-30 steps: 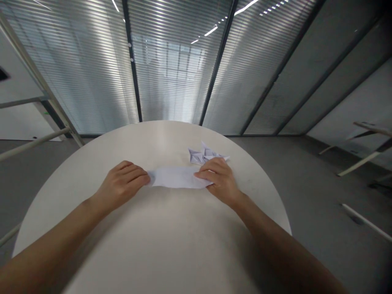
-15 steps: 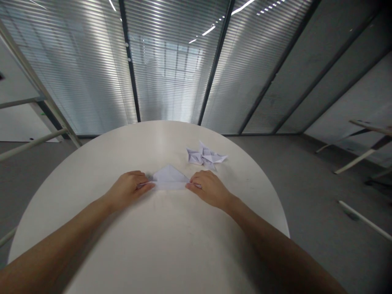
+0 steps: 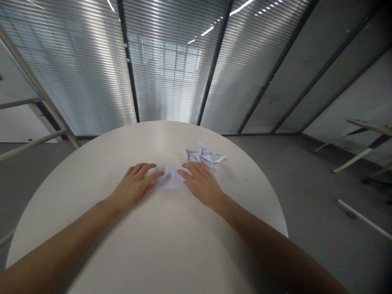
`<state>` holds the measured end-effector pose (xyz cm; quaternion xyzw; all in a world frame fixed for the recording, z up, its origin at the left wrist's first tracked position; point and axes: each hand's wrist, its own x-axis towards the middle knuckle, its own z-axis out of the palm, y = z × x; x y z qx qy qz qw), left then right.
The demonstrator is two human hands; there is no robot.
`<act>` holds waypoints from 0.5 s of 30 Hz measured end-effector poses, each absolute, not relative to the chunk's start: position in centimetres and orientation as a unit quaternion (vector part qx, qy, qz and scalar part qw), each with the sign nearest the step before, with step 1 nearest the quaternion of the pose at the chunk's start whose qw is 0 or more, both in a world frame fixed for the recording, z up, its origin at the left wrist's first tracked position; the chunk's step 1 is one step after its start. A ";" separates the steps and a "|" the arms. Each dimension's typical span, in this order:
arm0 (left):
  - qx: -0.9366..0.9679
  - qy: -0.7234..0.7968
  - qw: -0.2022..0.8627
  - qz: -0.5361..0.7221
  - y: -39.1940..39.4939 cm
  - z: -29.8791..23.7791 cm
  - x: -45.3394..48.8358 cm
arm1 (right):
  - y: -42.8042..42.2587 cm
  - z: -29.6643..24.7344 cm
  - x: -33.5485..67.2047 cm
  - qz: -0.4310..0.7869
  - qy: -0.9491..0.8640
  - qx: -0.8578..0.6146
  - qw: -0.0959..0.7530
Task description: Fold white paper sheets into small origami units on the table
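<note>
A folded sheet of white paper (image 3: 170,179) lies flat on the round white table (image 3: 171,237), between my two hands. My left hand (image 3: 136,181) is over its left end, fingers spread, with a fingertip at the paper's surface. Over the right end is my right hand (image 3: 200,181), its fingers also apart. Both ends of the sheet are partly hidden under the hands. Just beyond my right hand rests a folded paper shape (image 3: 204,155) with several pointed flaps; the fingers cover a bit of its near edge.
Past the table's far edge stands a glass partition with blinds (image 3: 171,73). A pale metal frame (image 3: 33,145) is close by on the left. Another table (image 3: 369,127) with slanted legs stands at the right, and a light bar (image 3: 364,218) shows near the floor.
Both hands have loosened from the paper's ends and moved slightly inward and away from me over it, fingers spreading. The pointed paper shape stays in place.
</note>
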<state>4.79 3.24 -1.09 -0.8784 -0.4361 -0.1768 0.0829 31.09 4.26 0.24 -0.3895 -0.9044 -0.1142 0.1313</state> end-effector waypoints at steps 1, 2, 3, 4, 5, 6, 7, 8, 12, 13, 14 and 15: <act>-0.894 -0.407 0.084 -0.167 3.1 -1.0 5.0 | 4.1 0.3 30.9 -0.109 -0.925 -0.342 0.121; -0.910 -0.378 0.079 -0.155 3.0 -0.8 5.2 | 4.0 0.2 30.7 -0.098 -0.944 -0.298 0.104; -0.922 -0.353 0.071 -0.141 2.9 -0.7 5.4 | 3.9 0.2 30.5 -0.083 -0.957 -0.266 0.083; -0.932 -0.335 0.061 -0.128 2.8 -0.6 5.6 | 3.9 0.1 30.3 -0.071 -0.963 -0.250 0.064; -0.938 -0.323 0.053 -0.116 2.7 -0.5 5.7 | 3.8 0.0 30.2 -0.064 -0.965 -0.249 0.049; -0.941 -0.317 0.047 -0.107 2.7 -0.5 5.8 | 3.7 -0.1 30.1 -0.060 -0.964 -0.256 0.039; -0.943 -0.314 0.042 -0.100 2.6 -0.5 5.9 | 3.6 -0.2 30.0 -0.060 -0.962 -0.266 0.033; -0.944 -0.313 0.039 -0.093 2.6 -0.5 5.9 | 3.6 -0.2 30.0 -0.060 -0.959 -0.274 0.030; -0.947 -0.311 0.030 -0.079 2.5 -0.6 5.5 | 3.2 0.0 30.8 -0.050 -0.954 -0.295 0.022; -0.946 -0.313 0.025 -0.078 2.5 -0.6 5.3 | 3.2 0.1 31.1 -0.043 -0.953 -0.298 0.019; -0.945 -0.317 0.021 -0.077 2.4 -0.5 5.1 | 3.2 0.2 31.5 -0.036 -0.954 -0.298 0.017; -0.943 -0.324 0.017 -0.077 2.3 -0.4 4.9 | 3.3 0.3 31.9 -0.029 -0.954 -0.297 0.015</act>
